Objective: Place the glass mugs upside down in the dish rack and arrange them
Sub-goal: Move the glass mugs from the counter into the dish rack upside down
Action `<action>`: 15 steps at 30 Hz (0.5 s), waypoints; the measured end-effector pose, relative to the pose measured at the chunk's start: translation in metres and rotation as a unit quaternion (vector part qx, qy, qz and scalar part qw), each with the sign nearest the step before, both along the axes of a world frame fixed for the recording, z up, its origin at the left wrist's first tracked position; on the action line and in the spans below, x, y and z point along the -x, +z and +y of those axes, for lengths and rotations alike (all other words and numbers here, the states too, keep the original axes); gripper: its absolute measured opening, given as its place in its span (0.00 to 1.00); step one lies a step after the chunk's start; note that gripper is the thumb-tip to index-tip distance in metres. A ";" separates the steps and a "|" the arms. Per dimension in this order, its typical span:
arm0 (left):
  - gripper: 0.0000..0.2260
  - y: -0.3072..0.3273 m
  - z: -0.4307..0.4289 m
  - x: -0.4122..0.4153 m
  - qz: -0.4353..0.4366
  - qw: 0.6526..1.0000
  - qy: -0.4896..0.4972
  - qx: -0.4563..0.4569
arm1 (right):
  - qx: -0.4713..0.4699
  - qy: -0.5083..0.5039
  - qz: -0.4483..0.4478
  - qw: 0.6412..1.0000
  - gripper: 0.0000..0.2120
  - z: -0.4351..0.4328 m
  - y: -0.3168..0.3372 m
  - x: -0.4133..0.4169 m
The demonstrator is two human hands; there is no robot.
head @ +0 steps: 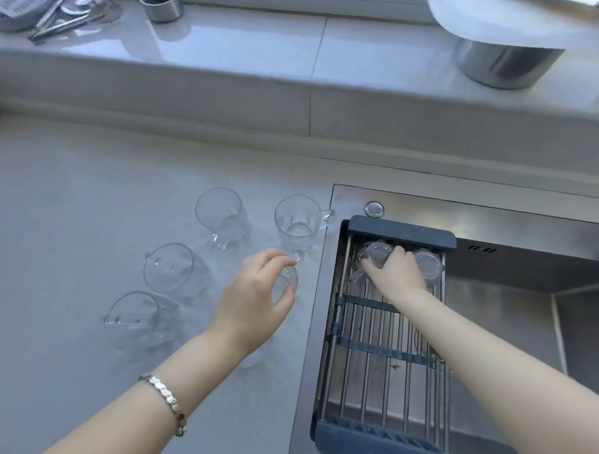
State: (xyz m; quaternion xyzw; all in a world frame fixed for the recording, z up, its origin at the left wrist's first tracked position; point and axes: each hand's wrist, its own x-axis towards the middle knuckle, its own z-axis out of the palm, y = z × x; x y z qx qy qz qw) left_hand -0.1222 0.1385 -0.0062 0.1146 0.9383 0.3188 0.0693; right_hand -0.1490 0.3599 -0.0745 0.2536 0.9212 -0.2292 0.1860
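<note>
Several clear glass mugs stand upright on the grey counter: one at the back [220,217], one beside the sink [296,220], and two nearer ones [174,268] [138,318]. My left hand [255,300] curls around another mug [286,282] on the counter. A dish rack [385,348] of metal bars with dark end pieces spans the sink. At its far end two mugs sit upside down. My right hand [395,274] grips the left one [373,255]; the right one [429,267] stands free beside it.
The steel sink [512,302] lies open to the right of the rack. On the raised ledge behind stand a steel pot [504,60], a small metal cup [161,3] and a strainer with utensils [44,7].
</note>
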 end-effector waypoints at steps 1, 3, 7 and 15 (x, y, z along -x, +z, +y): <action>0.25 -0.002 -0.002 0.003 0.007 0.999 0.005 0.036 | -0.024 0.035 -0.003 0.999 0.28 0.001 0.005 -0.003; 0.30 -0.003 -0.005 0.008 -0.041 0.992 0.001 0.121 | -0.056 0.113 0.021 0.992 0.24 0.001 0.018 -0.008; 0.42 -0.007 -0.006 0.018 -0.149 0.966 -0.020 0.211 | 0.094 0.126 0.110 0.981 0.29 -0.022 0.033 0.004; 0.36 -0.003 -0.016 0.019 -0.137 0.974 0.078 0.160 | 0.268 -0.033 0.105 0.957 0.43 -0.099 -0.007 0.038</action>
